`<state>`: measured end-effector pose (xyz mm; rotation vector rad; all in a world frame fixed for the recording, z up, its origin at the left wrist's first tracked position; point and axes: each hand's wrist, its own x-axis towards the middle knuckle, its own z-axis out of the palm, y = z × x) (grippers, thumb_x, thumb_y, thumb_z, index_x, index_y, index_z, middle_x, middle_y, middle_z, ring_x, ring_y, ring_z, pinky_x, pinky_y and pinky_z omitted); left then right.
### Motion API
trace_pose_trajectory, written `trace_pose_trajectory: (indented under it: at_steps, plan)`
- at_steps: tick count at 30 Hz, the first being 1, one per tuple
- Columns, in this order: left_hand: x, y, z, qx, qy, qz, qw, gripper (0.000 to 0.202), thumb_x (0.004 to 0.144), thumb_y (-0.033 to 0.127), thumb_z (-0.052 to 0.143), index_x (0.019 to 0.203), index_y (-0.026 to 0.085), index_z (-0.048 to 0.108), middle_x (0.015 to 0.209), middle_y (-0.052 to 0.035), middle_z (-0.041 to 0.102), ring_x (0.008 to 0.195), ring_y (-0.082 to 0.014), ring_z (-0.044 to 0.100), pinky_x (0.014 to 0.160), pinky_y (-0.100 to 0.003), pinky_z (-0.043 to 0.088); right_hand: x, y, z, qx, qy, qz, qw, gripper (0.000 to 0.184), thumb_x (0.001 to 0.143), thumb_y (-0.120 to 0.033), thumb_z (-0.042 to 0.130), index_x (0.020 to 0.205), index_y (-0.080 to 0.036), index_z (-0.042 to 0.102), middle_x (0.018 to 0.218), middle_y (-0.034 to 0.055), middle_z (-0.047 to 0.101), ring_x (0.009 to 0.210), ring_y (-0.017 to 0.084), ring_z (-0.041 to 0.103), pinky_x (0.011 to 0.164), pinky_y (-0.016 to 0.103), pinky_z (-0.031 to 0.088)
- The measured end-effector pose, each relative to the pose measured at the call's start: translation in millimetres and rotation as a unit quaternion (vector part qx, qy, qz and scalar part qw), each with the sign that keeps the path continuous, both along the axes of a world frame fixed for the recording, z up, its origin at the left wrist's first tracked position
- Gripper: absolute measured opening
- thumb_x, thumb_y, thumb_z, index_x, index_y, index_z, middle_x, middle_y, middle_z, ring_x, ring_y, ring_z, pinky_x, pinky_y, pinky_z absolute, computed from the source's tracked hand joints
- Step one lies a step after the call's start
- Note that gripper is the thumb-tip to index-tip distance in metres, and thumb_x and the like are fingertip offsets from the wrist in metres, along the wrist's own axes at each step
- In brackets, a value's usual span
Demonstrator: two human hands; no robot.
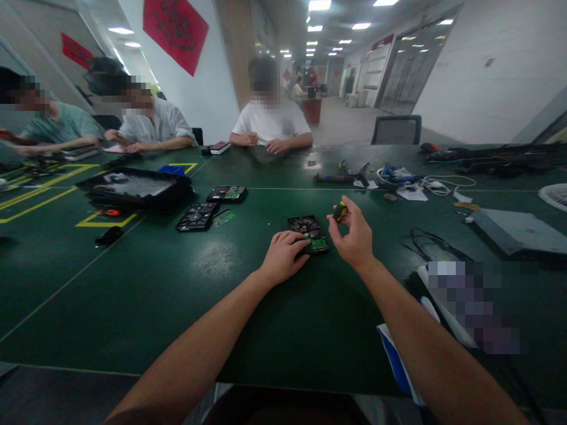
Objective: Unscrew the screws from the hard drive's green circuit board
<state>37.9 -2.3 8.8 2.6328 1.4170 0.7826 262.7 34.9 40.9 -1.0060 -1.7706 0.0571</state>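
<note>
A hard drive point(305, 224) lies on the green table in front of me, its green circuit board point(318, 243) showing at the near end. My left hand point(283, 257) grips its near left side, fingers over the top and thumb along the near edge. Just right of the drive, my right hand point(354, 237) is raised and pinches a small screwdriver point(339, 211) by its black and yellow handle. I cannot make out the screwdriver's shaft or tip. Further left lie two more hard drives point(197, 217) point(227, 193) and a loose green circuit board point(224, 218).
A black tray point(137, 189) stands at the left. Cables point(436, 184), a tool with a dark handle point(332, 177) and a flat grey box point(522, 230) lie to the right. A pouch-like blue and white item point(394, 357) is by my right forearm. Several people sit across the table.
</note>
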Motion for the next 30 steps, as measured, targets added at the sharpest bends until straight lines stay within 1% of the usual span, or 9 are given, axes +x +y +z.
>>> trace_pose_trajectory:
  at_steps: [3, 6, 8, 10, 13, 19, 24, 26, 30]
  plan:
    - [0.2, 0.1, -0.2, 0.008, 0.003, 0.002, 1.0, 0.038, 0.093, 0.035, 0.068, 0.13, 0.026, 0.067, 0.131, -0.0071, 0.065, 0.124, -0.0303, 0.055, 0.109, -0.051, 0.04, 0.1, 0.9, 1.8, 0.045, -0.014, -0.016, 0.999, 0.061, 0.093, -0.032, 0.064, 0.15, -0.028, 0.043, 0.123, 0.0118, 0.063, 0.096, 0.027, 0.068, 0.085, 0.049, 0.064]
    - [0.3, -0.3, -0.2, 0.012, 0.004, 0.005, 1.0, 0.037, 0.093, 0.035, 0.068, 0.129, 0.026, 0.067, 0.131, -0.0069, 0.065, 0.123, -0.0301, 0.056, 0.108, -0.051, 0.04, 0.9, -1.6, 5.1, 0.057, -0.034, -0.016, 0.998, 0.059, 0.092, -0.029, 0.065, 0.148, -0.031, 0.045, 0.112, 0.009, 0.061, 0.088, 0.024, 0.065, 0.081, 0.047, 0.064]
    - [0.1, -0.8, 0.1, 0.011, 0.006, 0.003, 1.0, 0.037, 0.094, 0.035, 0.068, 0.13, 0.026, 0.067, 0.131, -0.007, 0.065, 0.123, -0.0301, 0.056, 0.108, -0.051, 0.041, 1.1, -3.0, 6.5, 0.061, -0.039, -0.006, 0.997, 0.06, 0.092, -0.026, 0.064, 0.148, -0.031, 0.044, 0.113, 0.0092, 0.06, 0.09, 0.024, 0.065, 0.082, 0.046, 0.063]
    - [-0.1, -1.1, 0.4, 0.01, 0.005, 0.001, 1.0, 0.037, 0.094, 0.036, 0.068, 0.13, 0.026, 0.067, 0.131, -0.0072, 0.065, 0.123, -0.0301, 0.056, 0.108, -0.051, 0.041, 0.7, -3.1, 6.5, 0.064, -0.038, 0.005, 0.997, 0.06, 0.093, -0.023, 0.061, 0.149, -0.03, 0.043, 0.119, 0.0106, 0.061, 0.095, 0.025, 0.066, 0.085, 0.046, 0.062]
    - [-0.4, -0.8, 0.3, 0.01, 0.005, 0.0, 1.0, 0.038, 0.093, 0.035, 0.068, 0.13, 0.026, 0.067, 0.131, -0.0075, 0.065, 0.123, -0.0302, 0.056, 0.108, -0.052, 0.041, -0.5, -2.2, 5.6, 0.063, -0.027, 0.003, 0.998, 0.06, 0.093, -0.023, 0.06, 0.15, -0.029, 0.042, 0.126, 0.0119, 0.061, 0.099, 0.026, 0.067, 0.086, 0.046, 0.062]
    - [-0.4, 0.4, -1.5, 0.012, 0.009, 0.003, 1.0, 0.038, 0.093, 0.036, 0.068, 0.13, 0.027, 0.067, 0.131, -0.0072, 0.065, 0.124, -0.0305, 0.055, 0.109, -0.052, 0.041, -1.3, -4.5, 6.6, 0.061, -0.028, -0.014, 0.998, 0.055, 0.092, -0.029, 0.066, 0.144, -0.03, 0.048, 0.117, 0.0094, 0.061, 0.091, 0.024, 0.065, 0.078, 0.044, 0.063]
    - [-0.6, 0.2, -1.0, 0.016, 0.01, 0.002, 1.0, 0.038, 0.093, 0.036, 0.069, 0.13, 0.026, 0.067, 0.131, -0.0071, 0.065, 0.123, -0.0307, 0.054, 0.108, -0.052, 0.041, 0.5, -2.0, 3.5, 0.063, -0.022, -0.002, 0.998, 0.061, 0.092, -0.023, 0.062, 0.149, -0.027, 0.042, 0.125, 0.012, 0.06, 0.095, 0.025, 0.067, 0.084, 0.047, 0.063]
    - [-0.7, 0.2, -0.8, 0.016, 0.009, 0.001, 1.0, 0.038, 0.093, 0.036, 0.069, 0.129, 0.026, 0.068, 0.131, -0.0069, 0.065, 0.123, -0.0309, 0.054, 0.108, -0.052, 0.041, 0.7, -0.6, 2.4, 0.066, -0.015, -0.008, 0.998, 0.062, 0.091, -0.022, 0.063, 0.149, -0.027, 0.041, 0.125, 0.0121, 0.06, 0.093, 0.025, 0.067, 0.082, 0.046, 0.064]
    - [-0.8, 1.0, -2.0, 0.013, 0.005, 0.001, 1.0, 0.038, 0.092, 0.035, 0.069, 0.129, 0.027, 0.068, 0.13, -0.0069, 0.065, 0.124, -0.0315, 0.054, 0.108, -0.054, 0.041, -0.8, -2.1, 4.8, 0.069, -0.012, -0.015, 0.997, 0.058, 0.09, -0.023, 0.067, 0.144, -0.028, 0.046, 0.119, 0.0102, 0.058, 0.085, 0.021, 0.064, 0.071, 0.04, 0.064]
